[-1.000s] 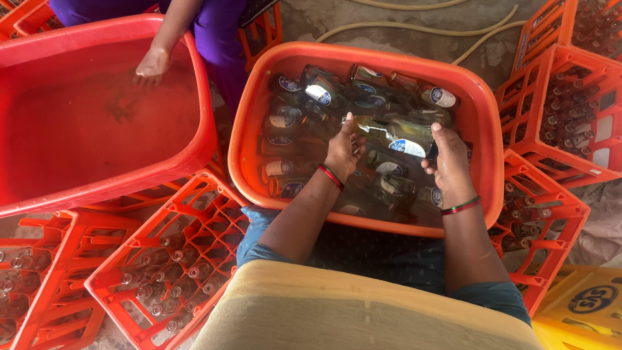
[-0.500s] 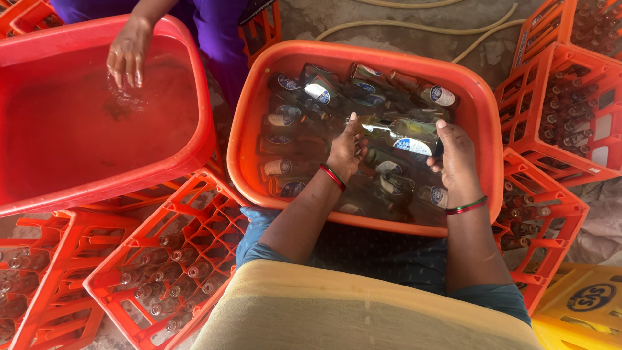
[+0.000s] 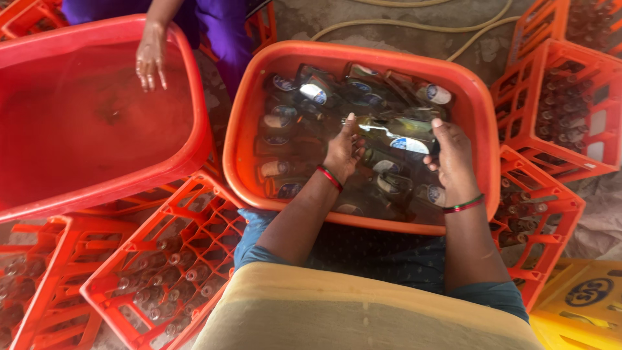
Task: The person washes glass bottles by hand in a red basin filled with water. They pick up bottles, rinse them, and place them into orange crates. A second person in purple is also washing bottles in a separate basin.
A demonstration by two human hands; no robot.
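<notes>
An orange tub [image 3: 476, 110] full of water and several submerged labelled glass bottles sits in front of me. My left hand [image 3: 341, 151] and my right hand [image 3: 452, 157] together hold one green glass bottle [image 3: 396, 129] lying sideways at the water's surface, left on the neck end, right on the base end. A red-green bangle sits on each wrist. More bottles [image 3: 285, 120] lie below in the water.
A second red tub [image 3: 97, 188] of water stands at the left; another person's hand [image 3: 150, 58] hovers over it. Orange crates of bottles stand at lower left [image 3: 175, 259] and at right [image 3: 570, 104]. A yellow crate [image 3: 583, 304] and a hose [image 3: 402, 26] lie nearby.
The other person's hand has lifted out of the left tub's water and now hangs above it. My hands have kept hold of the bottle, shifting only slightly.
</notes>
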